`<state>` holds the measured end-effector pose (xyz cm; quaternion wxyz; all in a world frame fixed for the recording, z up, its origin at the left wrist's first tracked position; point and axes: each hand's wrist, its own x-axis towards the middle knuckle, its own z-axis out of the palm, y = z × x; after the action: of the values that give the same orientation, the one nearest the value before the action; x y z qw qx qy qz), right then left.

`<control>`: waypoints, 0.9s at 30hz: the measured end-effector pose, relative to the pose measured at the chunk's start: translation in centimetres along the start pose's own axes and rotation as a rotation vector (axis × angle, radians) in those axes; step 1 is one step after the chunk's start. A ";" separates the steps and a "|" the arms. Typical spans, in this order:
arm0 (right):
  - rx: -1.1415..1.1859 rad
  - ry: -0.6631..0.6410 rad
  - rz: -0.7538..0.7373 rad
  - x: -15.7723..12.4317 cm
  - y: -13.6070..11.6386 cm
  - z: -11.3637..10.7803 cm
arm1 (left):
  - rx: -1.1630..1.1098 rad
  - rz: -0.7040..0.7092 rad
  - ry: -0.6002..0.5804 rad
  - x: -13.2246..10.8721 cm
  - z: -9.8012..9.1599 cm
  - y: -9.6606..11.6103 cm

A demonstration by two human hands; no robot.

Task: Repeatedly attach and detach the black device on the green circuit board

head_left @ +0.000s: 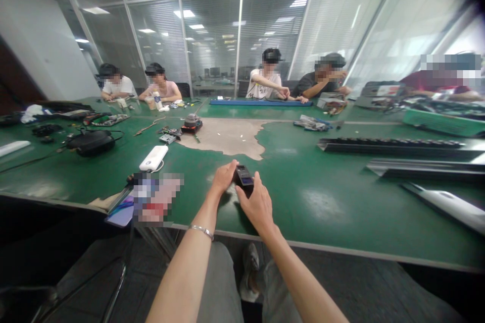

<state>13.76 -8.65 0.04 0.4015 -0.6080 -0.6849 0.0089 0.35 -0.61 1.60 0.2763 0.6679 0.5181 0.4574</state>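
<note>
Head view: a black rectangular device [244, 173], hard-edged and boxy, is held between the left hand [223, 177] and right hand [258, 202] near the front edge of the glossy, scuffed green tabletop [322, 207]. Both hands' fingers are narrowed along its sides. The right hand covers its near end, the markings are too small to read, and whether its underside touches the surface cannot be told; beyond spreads a ragged-edged, matte beige patch [227, 136]

No words or numbers legible — only small marks
Pale marks on the dark device [243, 174] are too tiny to read — the dark print on a white shirt [255, 79] is blurred.
</note>
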 end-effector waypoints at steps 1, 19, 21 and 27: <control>-0.011 -0.009 0.012 0.0 0.0 0.0 | -0.002 0.001 -0.008 -0.1 0.0 0.1; -0.055 -0.066 0.079 0.1 -0.1 -0.8 | 0.048 0.006 0.135 0.6 0.4 -1.1; -0.070 -0.055 0.076 0.1 -0.3 -0.9 | 0.060 0.015 0.123 0.6 0.5 -1.2; -0.086 -0.055 0.069 0.2 -0.7 -1.2 | 0.085 0.031 0.118 0.7 0.5 -1.3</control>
<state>13.90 -9.25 1.34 0.3556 -0.6473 -0.6742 0.0099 0.26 0.50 0.48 0.2094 0.6588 0.5421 0.4778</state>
